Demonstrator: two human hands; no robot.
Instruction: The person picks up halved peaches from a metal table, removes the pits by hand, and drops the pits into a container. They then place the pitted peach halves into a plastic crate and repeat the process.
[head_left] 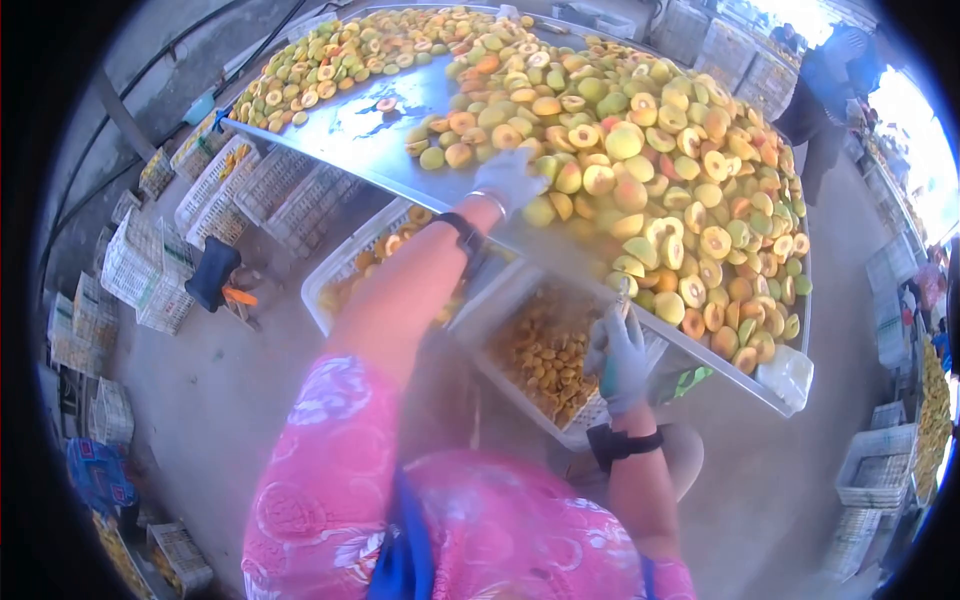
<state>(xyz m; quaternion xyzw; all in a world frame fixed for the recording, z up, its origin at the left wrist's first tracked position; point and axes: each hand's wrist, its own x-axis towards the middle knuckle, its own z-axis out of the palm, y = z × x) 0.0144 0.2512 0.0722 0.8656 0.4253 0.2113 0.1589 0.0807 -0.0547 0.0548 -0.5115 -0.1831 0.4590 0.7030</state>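
My left hand point(510, 180), in a pale glove, reaches onto the metal table point(400, 115) at the near edge of a heap of halved peaches point(640, 180). Its fingers look spread against the fruit, though haze blurs them. By the table's front edge, my right hand point(622, 360), also gloved, is closed around a small hand tool point(608, 378) with a teal handle. A thin metal tip points up from that hand, close to the nearest peach halves. Below sits a white crate point(490, 355) holding many brown peach pits point(550, 365).
Left of the pit crate, another white crate point(318, 285) holds fruit halves. A clear plastic container point(785, 378) rests at the table's right corner. Stacked crates point(145, 265) stand at left, more crates point(875, 465) at right. A person point(835, 80) is at the upper right.
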